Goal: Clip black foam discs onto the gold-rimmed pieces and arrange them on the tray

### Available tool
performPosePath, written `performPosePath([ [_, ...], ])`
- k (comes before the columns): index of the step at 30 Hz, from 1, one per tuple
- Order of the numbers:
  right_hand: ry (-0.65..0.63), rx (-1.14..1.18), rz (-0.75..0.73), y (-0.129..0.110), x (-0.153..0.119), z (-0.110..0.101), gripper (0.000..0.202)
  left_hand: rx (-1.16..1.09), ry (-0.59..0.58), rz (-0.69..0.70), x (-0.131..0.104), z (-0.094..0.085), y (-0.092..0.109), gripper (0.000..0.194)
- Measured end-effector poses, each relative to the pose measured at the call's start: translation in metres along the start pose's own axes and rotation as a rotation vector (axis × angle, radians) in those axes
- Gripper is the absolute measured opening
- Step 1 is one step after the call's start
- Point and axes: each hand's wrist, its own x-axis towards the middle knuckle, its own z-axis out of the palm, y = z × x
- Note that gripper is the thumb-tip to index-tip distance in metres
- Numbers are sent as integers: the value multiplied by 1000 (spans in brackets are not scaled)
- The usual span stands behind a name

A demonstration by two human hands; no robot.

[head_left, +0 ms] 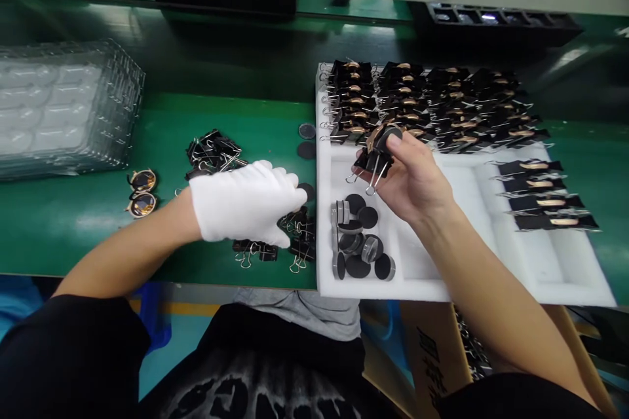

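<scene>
My right hand (417, 177), bare, is closed around a black binder clip (376, 160) with silver wire handles. A round black disc (390, 138) and a gold-coloured piece sit at the clip's top, under my thumb. My left hand (248, 200), in a white glove, reaches over loose binder clips (299, 229) on the green table. Its thumb and curled fingers are apart, with clips showing between them. Another heap of binder clips (213, 150) lies behind the glove, partly covered by it. Flat dark discs (307, 150) lie beside the white foam tray.
Clipped pieces in rows (455, 105) fill the back of the white foam tray (339, 289); several more lie at its right. Thick black discs (358, 266) sit in its left compartment. Gold-framed round lenses (143, 193) and stacked clear plastic trays (59, 111) are at left.
</scene>
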Motion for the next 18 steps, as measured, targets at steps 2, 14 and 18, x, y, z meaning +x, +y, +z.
performPosePath([
  [2, -12, -9, 7, 1, 0, 0, 44, 123, 40, -20, 2, 7, 8, 29],
  [14, -292, -38, -73, 1, -9, 3, 25, -406, 474, -339, 10, -9, -29, 48],
  [18, -405, -88, -177, 8, -11, 5, 13, -581, 625, -395, 18, -7, -14, 50],
])
